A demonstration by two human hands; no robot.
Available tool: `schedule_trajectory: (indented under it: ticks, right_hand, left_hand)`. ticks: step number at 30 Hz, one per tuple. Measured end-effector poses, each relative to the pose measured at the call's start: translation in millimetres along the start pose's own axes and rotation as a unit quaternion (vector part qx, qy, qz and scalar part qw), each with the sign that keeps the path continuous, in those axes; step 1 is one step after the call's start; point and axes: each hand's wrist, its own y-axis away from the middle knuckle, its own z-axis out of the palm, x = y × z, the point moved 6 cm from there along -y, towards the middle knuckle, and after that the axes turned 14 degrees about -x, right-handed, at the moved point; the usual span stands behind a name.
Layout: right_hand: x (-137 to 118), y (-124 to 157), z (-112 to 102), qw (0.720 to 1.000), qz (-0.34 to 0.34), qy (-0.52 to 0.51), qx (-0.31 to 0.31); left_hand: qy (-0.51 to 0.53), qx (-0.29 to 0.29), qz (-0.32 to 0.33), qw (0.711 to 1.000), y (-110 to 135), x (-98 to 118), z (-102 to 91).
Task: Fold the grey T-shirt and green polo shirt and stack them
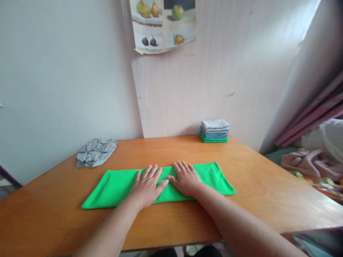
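A bright green cloth (118,187), folded into a long strip, lies flat across the middle of the wooden table. My left hand (147,187) presses palm down on it just left of centre, its fingers spread toward the far edge. Close beside it, my right hand (184,178) also rests flat on the cloth, fingers stretched out. The two thumbs point at each other and nearly touch. Neither hand grips anything. Some soft wrinkles show near the cloth's right end.
The brown table (150,228) reaches back to the wall. A crumpled striped cloth (96,151) lies at the back left. A neat stack of folded cloths (214,131) stands at the back right. Beyond the right edge is a pink cloth (308,162). Fruit pictures (163,26) hang above.
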Motion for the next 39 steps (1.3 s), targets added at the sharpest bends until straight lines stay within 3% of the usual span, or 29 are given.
schedule_trajectory:
  ticks: [5,9,13,16,23,31,39]
  right_hand:
    - [5,8,-14,1.0,0.013,-0.016,-0.005]
    - [32,23,-26,0.998,0.059,0.006,0.025]
    - [72,35,-19,0.994,0.106,0.035,0.011]
    - [88,38,-11,0.993,0.113,0.038,0.008]
    - [88,34,-12,0.993,0.109,0.033,0.005]
    - [117,47,-15,0.988,0.156,0.017,0.013]
    - [122,45,-11,0.986,0.168,0.003,-0.011]
  left_hand:
    - [-0.01,-0.003,0.002,1.0,-2,-2,2.3]
    - [-0.004,-0.005,0.004,1.0,-3,-2,1.3]
    - [-0.004,-0.01,0.003,1.0,-3,-2,0.7]
    - [-0.003,-0.016,0.0,1.0,-4,-2,1.1]
    - [-0.017,-0.028,-0.01,0.999,-3,-1,-0.3]
    - [-0.032,-0.017,-0.002,0.999,-4,-1,0.4]
    - [-0.031,-0.026,-0.001,0.999,2,7,-8.2]
